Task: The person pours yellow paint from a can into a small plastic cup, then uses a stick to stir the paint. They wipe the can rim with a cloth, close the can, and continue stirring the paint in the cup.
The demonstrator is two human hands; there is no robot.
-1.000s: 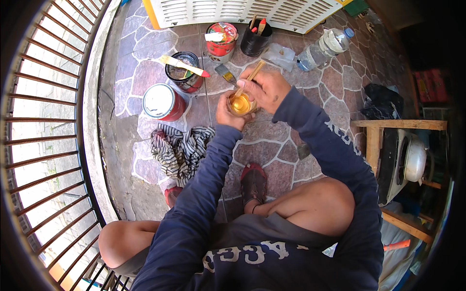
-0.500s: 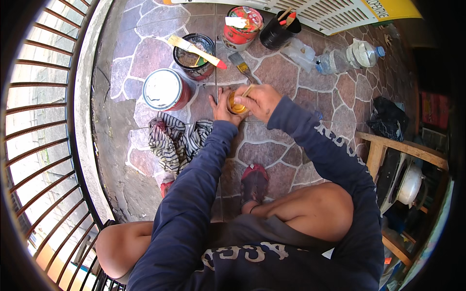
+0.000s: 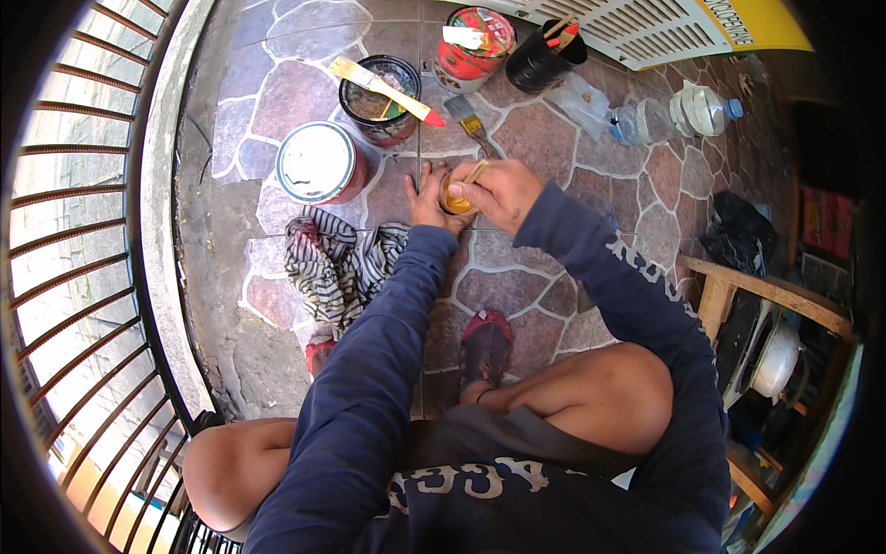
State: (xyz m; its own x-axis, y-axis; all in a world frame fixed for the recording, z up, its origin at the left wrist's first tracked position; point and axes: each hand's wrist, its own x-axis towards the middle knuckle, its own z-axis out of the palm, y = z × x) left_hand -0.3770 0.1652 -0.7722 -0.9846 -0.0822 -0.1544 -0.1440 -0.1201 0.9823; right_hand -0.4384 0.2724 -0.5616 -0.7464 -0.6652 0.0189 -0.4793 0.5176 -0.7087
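Note:
A small clear cup (image 3: 455,202) with amber-yellow liquid stands low over the stone-patterned floor in front of me. My left hand (image 3: 430,203) is curled round its left side, fingers partly spread against the floor. Pinched in my right hand (image 3: 508,192) is a thin wooden stick (image 3: 477,170), whose lower end dips into the cup; the fingers hide part of it. Just beyond the hands lies a flat paintbrush (image 3: 471,125) with a dark handle. Left of them stands a paint can with a white lid (image 3: 316,162).
A paintbrush with a red-tipped handle (image 3: 392,93) rests across an open dark can (image 3: 380,137). Behind are a red can (image 3: 475,57) and a black holder with tools (image 3: 544,69). A striped cloth (image 3: 337,258), plastic bottles (image 3: 678,113), metal railing (image 3: 88,149) and wooden frame (image 3: 775,294) surround me.
The view has shifted slightly, so the cans and brushes appear a little further right and lower. Both hands stay at the cup, the stick still in it.

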